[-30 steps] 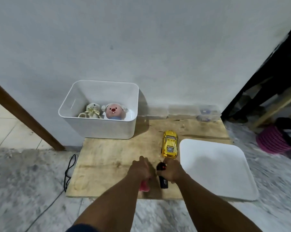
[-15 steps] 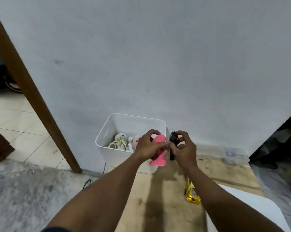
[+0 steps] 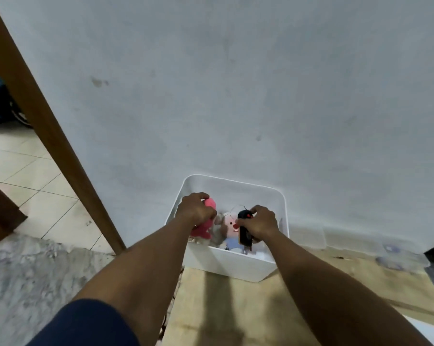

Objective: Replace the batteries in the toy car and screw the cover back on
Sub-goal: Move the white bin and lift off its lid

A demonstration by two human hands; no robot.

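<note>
Head view looks down on a white bin at 12 o'clock on the tabletop. The left grip is curled round a soft pink toy above the bin's 9 o'clock side. The right grip is wrapped round a black remote with a thin wire aerial, over the 3 o'clock side. A pink-faced plush lies inside between them. The toy car is out of sight, so its place cannot be told. It is probably a light, hard plastic shell, smooth and apt to roll. It is best held across the body between the wheels, belly up, minding the small cover screw.
</note>
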